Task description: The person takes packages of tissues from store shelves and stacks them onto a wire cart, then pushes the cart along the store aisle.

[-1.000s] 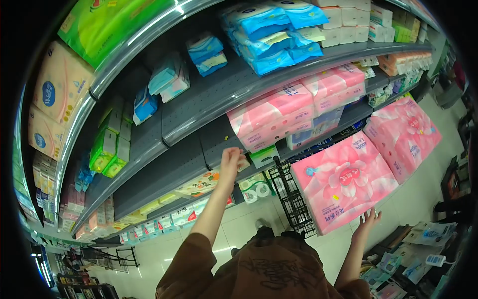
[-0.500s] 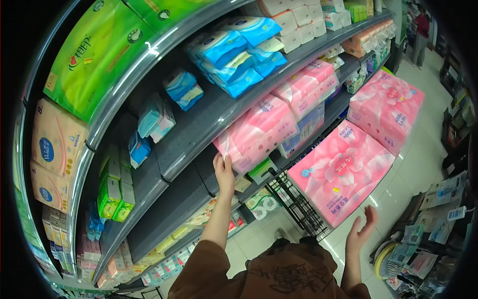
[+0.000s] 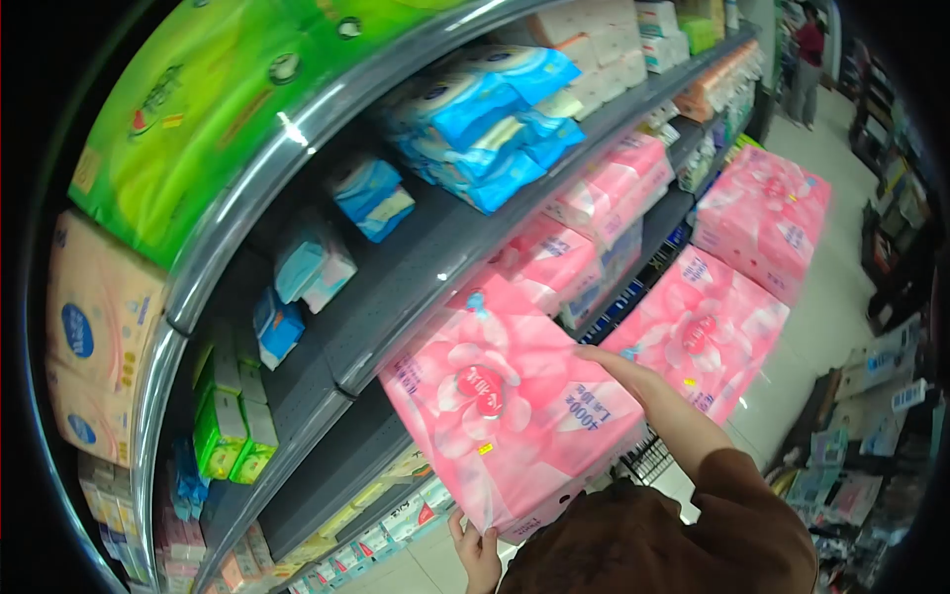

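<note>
A large pink tissue pack point(image 3: 515, 406) with a flower print is held in front of my body, tilted, beside the shelf. My left hand point(image 3: 477, 554) grips its lower left corner. My right hand point(image 3: 604, 361) lies against its upper right edge, fingers partly hidden behind it. Right behind it, a second pink pack point(image 3: 698, 327) rests on the black wire cart point(image 3: 648, 460), and another pink pack point(image 3: 767, 213) sits farther back. More pink packs point(image 3: 618, 188) are on the shelf.
Blue wipe packs point(image 3: 485, 124) stand on the middle shelf point(image 3: 396, 267). Large green packs point(image 3: 218, 99) are on the upper left shelf, with beige packs point(image 3: 104, 337) below. A person point(image 3: 807, 64) stands far down the aisle. Merchandise point(image 3: 841, 455) lines the right side.
A pink pack has come off the shelf and is now between both my hands. My right hand has moved left and up onto it; my left hand has moved down to its near corner.
</note>
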`<state>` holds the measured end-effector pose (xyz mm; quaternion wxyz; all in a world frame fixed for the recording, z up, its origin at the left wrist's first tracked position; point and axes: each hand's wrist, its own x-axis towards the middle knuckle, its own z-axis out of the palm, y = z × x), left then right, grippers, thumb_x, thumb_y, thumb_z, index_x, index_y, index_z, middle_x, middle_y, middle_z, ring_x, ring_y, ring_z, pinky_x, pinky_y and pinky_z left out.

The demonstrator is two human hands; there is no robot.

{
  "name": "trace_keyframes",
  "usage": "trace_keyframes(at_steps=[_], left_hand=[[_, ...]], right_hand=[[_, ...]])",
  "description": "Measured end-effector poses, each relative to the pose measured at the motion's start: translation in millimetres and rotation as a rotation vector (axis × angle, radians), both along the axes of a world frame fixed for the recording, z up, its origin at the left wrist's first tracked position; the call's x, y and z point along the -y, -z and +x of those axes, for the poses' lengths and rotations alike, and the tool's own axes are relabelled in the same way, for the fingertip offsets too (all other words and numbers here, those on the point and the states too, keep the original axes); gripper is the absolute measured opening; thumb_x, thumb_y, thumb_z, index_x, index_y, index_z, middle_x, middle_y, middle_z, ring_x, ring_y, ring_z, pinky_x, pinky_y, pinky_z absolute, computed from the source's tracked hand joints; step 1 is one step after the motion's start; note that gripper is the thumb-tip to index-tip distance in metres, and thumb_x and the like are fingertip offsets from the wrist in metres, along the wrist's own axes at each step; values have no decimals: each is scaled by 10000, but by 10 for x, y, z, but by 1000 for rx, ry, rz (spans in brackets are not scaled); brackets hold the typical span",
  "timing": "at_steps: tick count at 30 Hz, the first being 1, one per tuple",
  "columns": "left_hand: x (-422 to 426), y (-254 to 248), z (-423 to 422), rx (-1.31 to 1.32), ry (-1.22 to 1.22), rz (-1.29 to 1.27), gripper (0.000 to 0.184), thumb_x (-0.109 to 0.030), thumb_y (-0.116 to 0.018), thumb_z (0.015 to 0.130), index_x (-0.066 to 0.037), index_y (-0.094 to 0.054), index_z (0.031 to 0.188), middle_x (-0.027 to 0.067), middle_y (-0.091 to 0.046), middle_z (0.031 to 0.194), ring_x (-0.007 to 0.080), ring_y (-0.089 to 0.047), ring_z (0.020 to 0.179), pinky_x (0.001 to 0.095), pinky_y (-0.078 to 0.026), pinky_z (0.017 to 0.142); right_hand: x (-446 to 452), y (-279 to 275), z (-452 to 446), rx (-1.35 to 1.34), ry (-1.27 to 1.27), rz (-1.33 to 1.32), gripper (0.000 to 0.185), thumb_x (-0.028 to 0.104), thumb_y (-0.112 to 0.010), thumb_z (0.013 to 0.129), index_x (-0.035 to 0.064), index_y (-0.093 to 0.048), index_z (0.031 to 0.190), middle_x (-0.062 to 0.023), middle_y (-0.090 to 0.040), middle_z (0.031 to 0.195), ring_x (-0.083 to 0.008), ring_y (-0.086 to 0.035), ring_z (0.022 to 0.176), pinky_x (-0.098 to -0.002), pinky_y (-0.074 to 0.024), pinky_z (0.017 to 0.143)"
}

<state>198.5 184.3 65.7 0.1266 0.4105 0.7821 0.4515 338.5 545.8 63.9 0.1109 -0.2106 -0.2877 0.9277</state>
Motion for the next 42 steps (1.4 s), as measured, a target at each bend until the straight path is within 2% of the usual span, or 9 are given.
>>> trace_keyframes(at_steps=[4,8,11,19,21,24,33,37,42], left_hand=[[211,227,134,-2,-68,88,158,-109,-571,886,45,-598,866,217,-435,1315,312,-431,1193,388,-357,949],[239,202,142,-51,96,31,159,-100,-585,862,57,-598,887,228,-441,1297,337,-434,1204,404,-355,975],[203,360,154,66,242,81,151,-74,-575,854,52,-605,932,254,-515,1230,360,-493,1151,415,-385,955],[-1692,44,408,-174,531,61,416,-97,-580,876,63,-498,1251,255,-412,1387,398,-423,1282,467,-331,1067],[-2132,174,577,-40,502,114,461,-147,-585,902,-3,-481,1327,267,-303,1467,421,-354,1336,467,-311,1083],[-2503,98,811,-195,892,-49,482,-181,-566,930,-105,-458,1393,268,-240,1508,448,-286,1375,473,-288,1107],[-3300,347,797,-546,625,-98,457,-141,-528,944,-102,-453,1393,237,-235,1524,449,-227,1403,468,-250,1135],[-3073,281,632,-182,500,127,389,-156,-588,929,-24,-495,1283,214,-392,1390,352,-462,1202,421,-389,1015],[-2815,479,-498,206,-161,255,388,-246,-663,887,10,-485,1117,166,-465,1071,234,-502,1006,364,-433,893]], right_hand=[[186,-465,160,212,92,334,655,375,-592,894,34,-413,1424,-126,-473,1412,-227,-441,1306,-343,-331,1088],[370,313,614,173,285,512,736,339,-605,873,7,-326,1467,-137,-423,1452,-246,-332,1377,-355,-235,1132],[665,-122,1313,296,422,425,725,279,-585,877,1,-290,1479,-149,-393,1469,-255,-352,1368,-356,-259,1124],[1153,88,2380,405,1157,368,808,240,-629,852,2,-203,1497,-185,-343,1478,-262,-381,1336,-367,-325,1085],[998,159,2421,739,1195,649,818,218,-641,855,9,-182,1499,-183,-321,1481,-273,-383,1328,-376,-326,1083],[805,241,2476,538,1289,525,799,207,-645,867,18,-188,1493,-190,-299,1473,-293,-384,1315,-393,-326,1080],[269,520,2129,927,1394,746,709,297,-575,933,6,-238,1485,-228,-246,1480,-330,-278,1370,-410,-236,1130],[253,453,2080,735,1366,732,725,357,-540,954,-25,-222,1483,-229,-307,1466,-319,-329,1355,-402,-247,1127],[890,315,2163,842,1536,814,500,215,-511,978,-18,-356,1392,-181,-423,1392,-275,-414,1303,-393,-287,1110]])
